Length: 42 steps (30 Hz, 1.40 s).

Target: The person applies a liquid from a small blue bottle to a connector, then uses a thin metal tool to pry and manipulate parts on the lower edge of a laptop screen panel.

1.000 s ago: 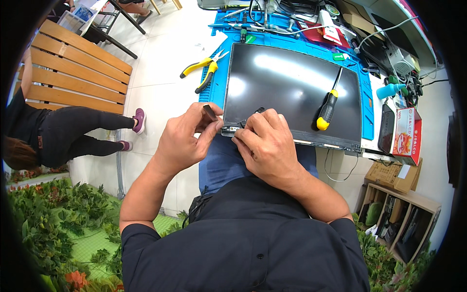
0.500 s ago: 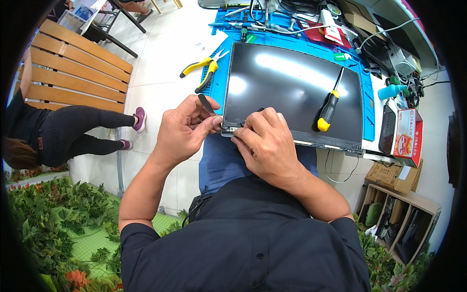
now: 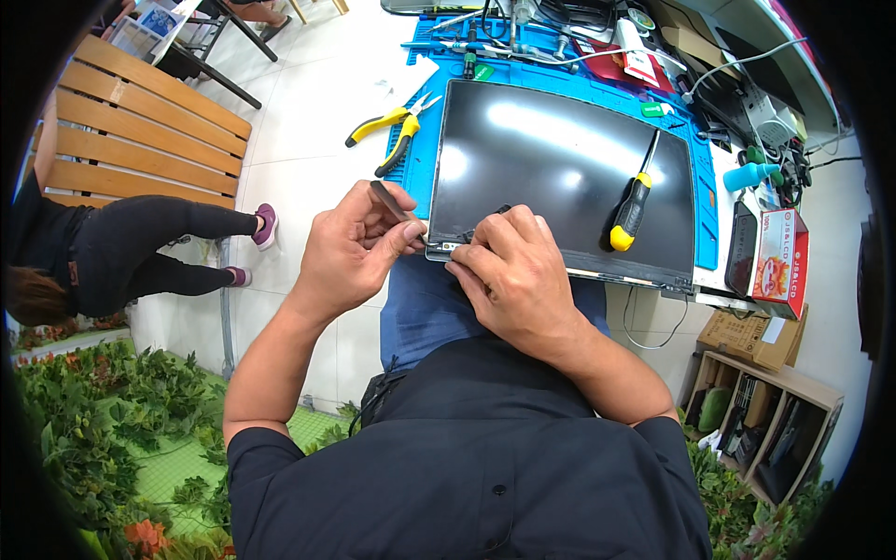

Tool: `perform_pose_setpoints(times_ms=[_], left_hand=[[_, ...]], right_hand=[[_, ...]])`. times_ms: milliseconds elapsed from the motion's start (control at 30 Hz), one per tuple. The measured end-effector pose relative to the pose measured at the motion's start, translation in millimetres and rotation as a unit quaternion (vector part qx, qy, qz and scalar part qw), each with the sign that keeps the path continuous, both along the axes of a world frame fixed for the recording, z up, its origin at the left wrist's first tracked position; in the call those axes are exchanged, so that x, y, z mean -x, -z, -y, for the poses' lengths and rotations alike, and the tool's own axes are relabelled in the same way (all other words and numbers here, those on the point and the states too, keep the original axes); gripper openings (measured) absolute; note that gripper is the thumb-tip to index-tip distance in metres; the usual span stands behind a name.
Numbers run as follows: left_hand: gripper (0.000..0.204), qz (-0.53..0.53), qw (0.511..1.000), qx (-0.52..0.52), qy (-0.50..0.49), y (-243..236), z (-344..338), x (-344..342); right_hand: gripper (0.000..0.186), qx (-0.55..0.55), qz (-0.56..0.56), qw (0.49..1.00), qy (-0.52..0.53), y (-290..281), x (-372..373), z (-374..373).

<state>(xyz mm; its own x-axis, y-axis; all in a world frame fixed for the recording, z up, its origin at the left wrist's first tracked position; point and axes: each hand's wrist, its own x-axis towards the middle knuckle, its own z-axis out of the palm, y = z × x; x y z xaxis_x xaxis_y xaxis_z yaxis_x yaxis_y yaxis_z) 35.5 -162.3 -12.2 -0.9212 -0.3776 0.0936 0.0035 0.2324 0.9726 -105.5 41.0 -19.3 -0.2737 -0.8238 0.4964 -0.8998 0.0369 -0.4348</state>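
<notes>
Left hand [image 3: 357,250]: pinched closed around dark slim tool [image 3: 390,202]
Screen panel [image 3: 551,163]: over the blue mat [image 3: 705,201]
Right hand [image 3: 511,269]: curled at panel's lower edge; its hold, I cannot tell
Tool tilt: more leftward than before; corner work seems unfinished

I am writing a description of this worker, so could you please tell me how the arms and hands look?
The left hand and right hand show no gloves. The left forearm and right forearm are uncovered, with no watch or bracelet visible. The short sleeves are dark, nearly black, matching the shirt, and look plain.
</notes>
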Motion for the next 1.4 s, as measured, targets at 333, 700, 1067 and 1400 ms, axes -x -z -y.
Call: perform_pose_setpoints(times_ms=[333, 700, 1067, 1400], left_hand=[[0.021, 0.050, 0.995, 0.077, 0.042, -27, 2, 12], [0.021, 0.088, 0.996, 0.003, 0.035, -23, 9, 18], [0.024, 0.073, 0.997, -0.014, 0.035, -17, 10, 15], [0.023, -0.093, 0.964, 0.238, 0.069, 3, 7, -4]], right_hand=[[0.017, 0.005, 0.002, 1.000, 0.000, 2, 0, 0], [0.013, 0.012, 0.000, 1.000, -0.004, 4, 0, 1], [0.012, 0.015, 0.009, 1.000, -0.006, 4, -1, 1], [0.015, 0.012, 0.005, 1.000, -0.001, 5, 0, 0]])
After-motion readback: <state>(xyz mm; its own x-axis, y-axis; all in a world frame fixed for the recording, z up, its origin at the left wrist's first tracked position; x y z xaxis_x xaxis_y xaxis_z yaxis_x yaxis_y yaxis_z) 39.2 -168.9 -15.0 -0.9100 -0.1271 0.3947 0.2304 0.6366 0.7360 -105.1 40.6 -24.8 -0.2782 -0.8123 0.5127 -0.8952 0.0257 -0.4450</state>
